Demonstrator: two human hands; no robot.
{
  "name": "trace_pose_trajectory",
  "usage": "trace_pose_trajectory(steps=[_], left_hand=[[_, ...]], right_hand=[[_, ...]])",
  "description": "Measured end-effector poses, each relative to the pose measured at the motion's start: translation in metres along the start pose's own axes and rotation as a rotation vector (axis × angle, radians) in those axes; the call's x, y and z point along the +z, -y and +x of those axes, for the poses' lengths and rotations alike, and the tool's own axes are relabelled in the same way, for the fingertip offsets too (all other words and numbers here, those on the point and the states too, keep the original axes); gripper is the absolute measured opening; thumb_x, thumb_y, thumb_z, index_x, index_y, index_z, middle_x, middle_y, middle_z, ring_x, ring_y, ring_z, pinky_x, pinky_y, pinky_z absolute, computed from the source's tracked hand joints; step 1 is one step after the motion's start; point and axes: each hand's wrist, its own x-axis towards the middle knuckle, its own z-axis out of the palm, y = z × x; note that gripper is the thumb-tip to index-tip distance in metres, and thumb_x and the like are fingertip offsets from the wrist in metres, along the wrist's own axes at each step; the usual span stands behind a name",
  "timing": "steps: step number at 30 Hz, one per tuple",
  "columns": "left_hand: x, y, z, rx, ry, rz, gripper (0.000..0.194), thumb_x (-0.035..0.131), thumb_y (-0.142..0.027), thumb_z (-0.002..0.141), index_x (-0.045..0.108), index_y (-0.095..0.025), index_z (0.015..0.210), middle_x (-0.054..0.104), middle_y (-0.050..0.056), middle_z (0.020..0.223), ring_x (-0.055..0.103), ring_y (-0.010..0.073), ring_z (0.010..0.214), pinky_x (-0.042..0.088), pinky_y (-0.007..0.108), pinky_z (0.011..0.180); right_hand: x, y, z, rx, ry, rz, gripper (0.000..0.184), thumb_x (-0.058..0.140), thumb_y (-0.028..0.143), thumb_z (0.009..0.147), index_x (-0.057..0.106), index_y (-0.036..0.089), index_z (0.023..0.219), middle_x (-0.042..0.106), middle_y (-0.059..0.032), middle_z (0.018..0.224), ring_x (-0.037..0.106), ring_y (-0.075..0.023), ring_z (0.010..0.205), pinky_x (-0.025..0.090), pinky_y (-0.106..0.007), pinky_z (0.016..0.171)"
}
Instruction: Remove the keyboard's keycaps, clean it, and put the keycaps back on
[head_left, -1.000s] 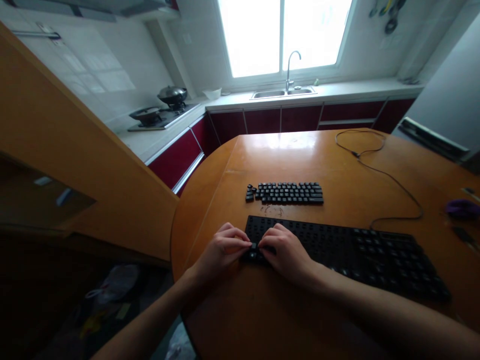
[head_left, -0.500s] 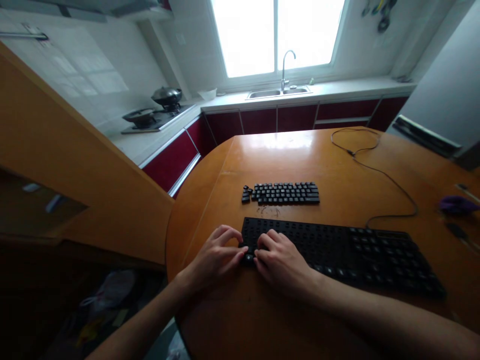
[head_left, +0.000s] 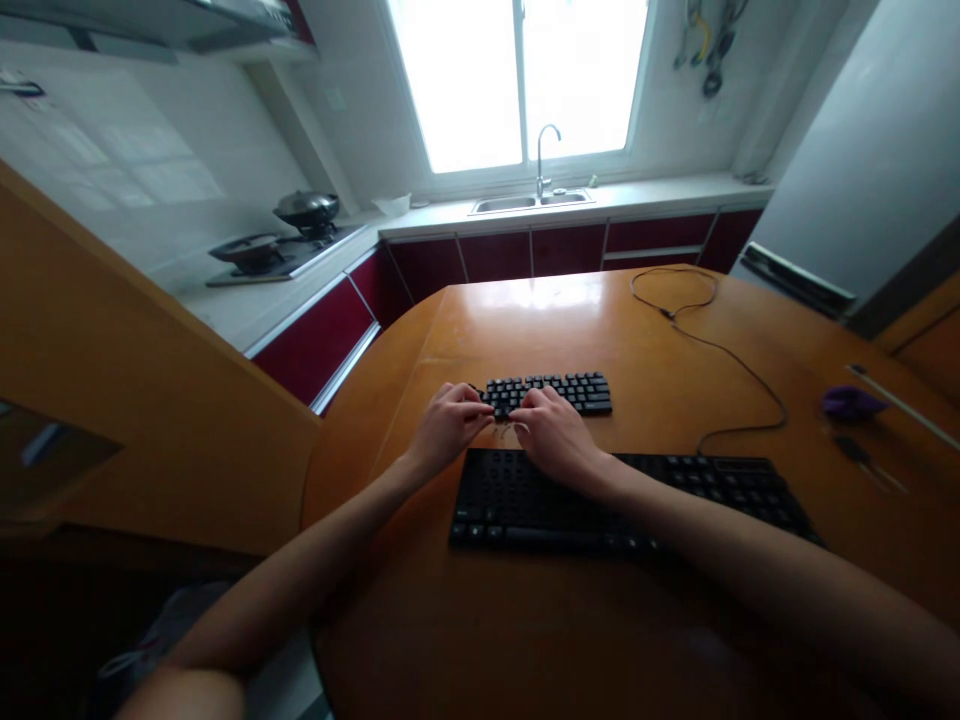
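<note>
Loose black keycaps point(head_left: 587, 392) lie grouped in rows on the table. At their left end, my left hand point(head_left: 448, 418) has thumb and fingers closed at a dark keycap. My right hand point(head_left: 551, 430) comes in from the other side, its thumb and fingers closed at the keycaps in the same spot. The fingers partly hide which caps they touch. Nearer me lies a black keyboard point(head_left: 487, 490), its main area bare of most caps, with some caps along its bottom row and at its right end. My right wrist and forearm pass over it.
The wooden table point(head_left: 420, 620) has a rounded left edge. A cable point(head_left: 739, 360) runs from the keyboard to the back right. A purple cloth-like item point(head_left: 853, 403) and a small dark tool point(head_left: 855, 450) lie at right. A counter with a sink point(head_left: 504, 204) stands behind.
Both hands have left the keyboard's lower left corner and moved forward to the left end of the loose keycaps. The camera view has shifted slightly.
</note>
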Motion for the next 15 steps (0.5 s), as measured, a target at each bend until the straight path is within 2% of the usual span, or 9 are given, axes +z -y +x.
trace_pose_trajectory(steps=[3,7,15], left_hand=[[0.012,0.004,0.006,0.042,0.036,0.082,0.009,0.077,-0.030,0.085,0.081,-0.026,0.092,0.067,0.005,0.093,0.054,0.0219,0.090,0.049,0.035,0.080],[0.016,0.000,0.005,0.061,0.060,0.112,0.009,0.075,-0.027,0.086,0.081,-0.028,0.093,0.067,0.006,0.093,0.054,0.0217,0.090,0.049,0.036,0.080],[0.014,-0.002,-0.003,0.049,0.082,-0.053,0.013,0.070,-0.029,0.090,0.082,-0.028,0.085,0.075,0.005,0.095,0.056,0.0204,0.085,0.050,0.035,0.079]], right_hand=[[0.011,-0.013,0.018,-0.016,0.041,-0.089,0.023,0.054,0.021,0.095,0.078,0.020,0.095,0.063,-0.0123,0.103,0.049,-0.0260,0.104,0.042,-0.035,0.088],[0.023,-0.019,0.026,-0.049,0.052,-0.134,0.021,0.056,0.023,0.095,0.077,0.021,0.097,0.061,-0.0136,0.109,0.048,-0.0277,0.107,0.042,-0.036,0.086],[0.030,-0.020,0.029,-0.135,0.068,-0.116,0.018,0.061,0.023,0.094,0.079,0.020,0.091,0.064,-0.0116,0.107,0.048,-0.0263,0.107,0.040,-0.036,0.090]])
